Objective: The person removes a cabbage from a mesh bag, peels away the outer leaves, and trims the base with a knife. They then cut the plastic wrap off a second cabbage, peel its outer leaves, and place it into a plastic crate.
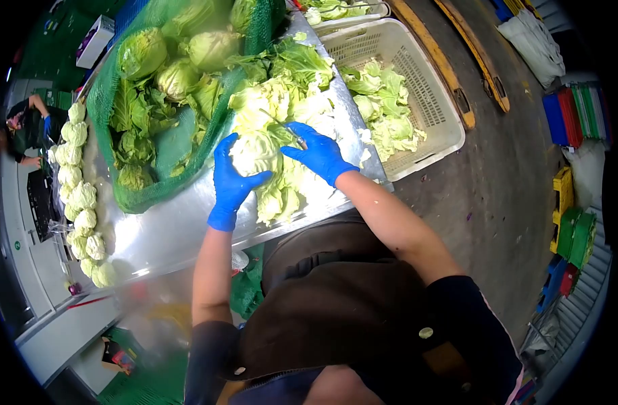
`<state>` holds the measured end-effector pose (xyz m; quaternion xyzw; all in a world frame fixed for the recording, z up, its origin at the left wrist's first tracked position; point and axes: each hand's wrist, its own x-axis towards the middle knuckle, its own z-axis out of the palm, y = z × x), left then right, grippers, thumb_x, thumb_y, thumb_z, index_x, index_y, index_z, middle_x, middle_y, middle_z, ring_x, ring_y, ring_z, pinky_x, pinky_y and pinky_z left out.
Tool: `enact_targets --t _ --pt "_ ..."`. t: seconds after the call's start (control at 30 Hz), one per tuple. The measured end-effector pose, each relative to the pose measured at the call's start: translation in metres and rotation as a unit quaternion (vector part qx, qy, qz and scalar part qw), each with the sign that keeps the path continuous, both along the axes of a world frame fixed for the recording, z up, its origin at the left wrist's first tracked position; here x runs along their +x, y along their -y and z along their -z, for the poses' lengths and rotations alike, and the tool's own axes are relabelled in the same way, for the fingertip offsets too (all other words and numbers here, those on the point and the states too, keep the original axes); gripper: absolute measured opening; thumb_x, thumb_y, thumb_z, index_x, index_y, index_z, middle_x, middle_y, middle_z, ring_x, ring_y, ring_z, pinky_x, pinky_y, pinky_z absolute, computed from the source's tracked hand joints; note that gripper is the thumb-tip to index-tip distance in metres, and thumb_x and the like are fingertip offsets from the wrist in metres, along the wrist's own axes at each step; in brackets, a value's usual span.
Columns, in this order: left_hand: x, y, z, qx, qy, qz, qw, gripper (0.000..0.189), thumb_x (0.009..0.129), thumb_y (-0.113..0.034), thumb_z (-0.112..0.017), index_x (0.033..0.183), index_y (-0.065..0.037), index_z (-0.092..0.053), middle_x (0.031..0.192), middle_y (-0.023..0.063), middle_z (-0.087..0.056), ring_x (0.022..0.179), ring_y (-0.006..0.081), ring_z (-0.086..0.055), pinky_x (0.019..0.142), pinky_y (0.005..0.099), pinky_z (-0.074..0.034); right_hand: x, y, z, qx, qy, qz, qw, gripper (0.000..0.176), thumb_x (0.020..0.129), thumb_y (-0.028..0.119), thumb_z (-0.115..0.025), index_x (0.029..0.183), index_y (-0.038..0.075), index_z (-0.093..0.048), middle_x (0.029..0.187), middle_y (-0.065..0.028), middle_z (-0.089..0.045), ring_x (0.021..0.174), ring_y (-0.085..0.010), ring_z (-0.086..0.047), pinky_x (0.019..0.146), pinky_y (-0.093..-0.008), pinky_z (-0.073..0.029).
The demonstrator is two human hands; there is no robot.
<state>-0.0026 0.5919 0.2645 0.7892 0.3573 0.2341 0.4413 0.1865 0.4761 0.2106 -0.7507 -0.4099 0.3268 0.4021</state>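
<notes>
A pale green cabbage head (255, 153) sits on the metal table among loose leaves. My left hand (233, 182), in a blue glove, cups its near left side, thumb and fingers apart around it. On the right, my gloved right hand (317, 154) is closed around what looks like a small knife (280, 123), its thin blade pointing up and left over the leaves; the handle is mostly hidden by the fingers. Trimmed cabbage leaves (292, 91) lie beyond and under the cabbage.
A green mesh sack (105, 138) with untrimmed cabbages lies at left on the metal table (143, 236). Trimmed cabbages (83, 196) line the far left edge. A beige crate (430, 125) holding leaves stands at right, beside yellow forks (434, 57). Another person (32, 128) is at far left.
</notes>
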Motion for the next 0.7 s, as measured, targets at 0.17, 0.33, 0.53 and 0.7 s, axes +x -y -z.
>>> enact_targets --t 0.17,0.33,0.53,0.7 --pt "-0.012 -0.018 0.012 -0.079 0.023 -0.039 0.996 0.088 0.06 -0.019 -0.088 0.134 -0.002 -0.044 0.125 0.0127 -0.055 0.114 0.027 -0.055 0.104 0.0388 -0.041 0.026 0.026 0.03 0.039 0.086 0.006 0.996 0.059 0.078 0.039 -0.074 0.131 0.024 -0.052 0.118 -0.0061 -0.065 0.083 -0.0295 -0.068 0.075 -0.039 -0.055" --pt "-0.039 -0.002 0.029 -0.473 0.28 -0.204 0.81 0.064 0.083 -0.03 -0.068 0.137 -0.005 -0.045 0.134 0.0136 -0.053 0.122 0.0293 -0.053 0.103 0.0444 -0.043 0.102 0.042 0.024 -0.081 0.173 0.019 0.981 0.06 0.078 0.04 -0.076 0.132 0.029 -0.052 0.125 -0.0037 -0.062 0.089 -0.0277 -0.068 0.081 -0.0383 -0.055" --pt "0.002 0.05 -0.021 -0.551 0.362 -0.203 0.724 0.063 0.09 -0.051 -0.051 0.138 -0.01 -0.047 0.138 0.0132 -0.051 0.124 0.0309 -0.051 0.105 0.0495 -0.041 0.159 0.034 -0.024 -0.034 0.275 0.094 0.956 0.057 0.08 0.03 -0.075 0.131 0.016 -0.054 0.119 -0.0102 -0.064 0.099 -0.0283 -0.066 0.084 -0.0385 -0.053" --pt "0.017 0.074 -0.004 -0.701 0.384 -0.178 0.575 0.062 0.093 -0.051 -0.042 0.137 -0.007 -0.045 0.137 0.0162 -0.051 0.123 0.0349 -0.05 0.106 0.0551 -0.039 0.072 0.024 -0.099 0.076 0.049 -0.006 0.996 0.055 0.082 0.024 -0.076 0.133 0.015 -0.056 0.117 -0.0048 -0.066 0.083 -0.0136 -0.061 0.077 -0.031 -0.052"
